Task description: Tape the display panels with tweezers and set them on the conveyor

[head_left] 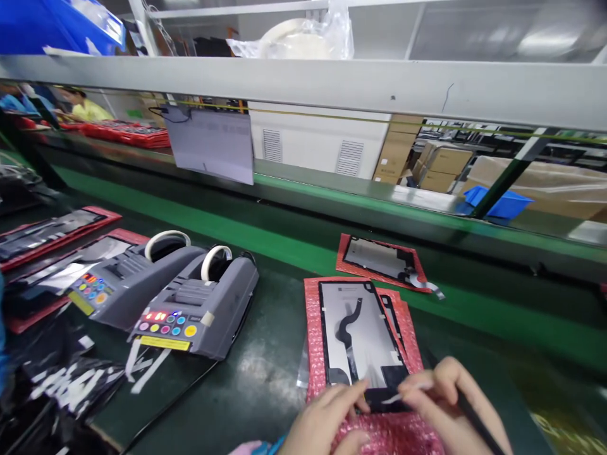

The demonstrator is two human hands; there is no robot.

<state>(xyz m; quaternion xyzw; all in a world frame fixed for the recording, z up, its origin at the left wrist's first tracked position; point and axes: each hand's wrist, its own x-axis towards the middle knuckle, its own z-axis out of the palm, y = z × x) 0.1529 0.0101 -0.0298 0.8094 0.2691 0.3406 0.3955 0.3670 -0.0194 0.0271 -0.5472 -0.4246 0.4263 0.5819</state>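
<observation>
A: Where does the panel lie against the grip?
B: Flat panel (374, 328), silver-backed, on red bubble wrap (391, 436) atop the dark green table (265, 379). Its near end sits between the two hands; most of it extends beyond the fingertips.

A: State of each grip?
B: Right hand (455, 401): thumb and forefinger together, pinching a pale strip (392, 399) over the black near end. Left hand (325, 420): fingers at the panel's near left corner; cannot tell whether they clamp anything.

A: Pose?
B: Left comes up from the bottom edge of the view, back of the hand upward, fingers angled inward. Right comes from the lower right, knuckles raised, fingers pointing left. A slim dark rod (477, 420) crosses the right hand (its exact hold is unclear).

A: Panel's heading?
B: Long axis runs away from the person, leaning left at the far end; the near end, with its black patches, faces the hands. A black curved ribbon (345, 330) lies along the silver back.
</observation>
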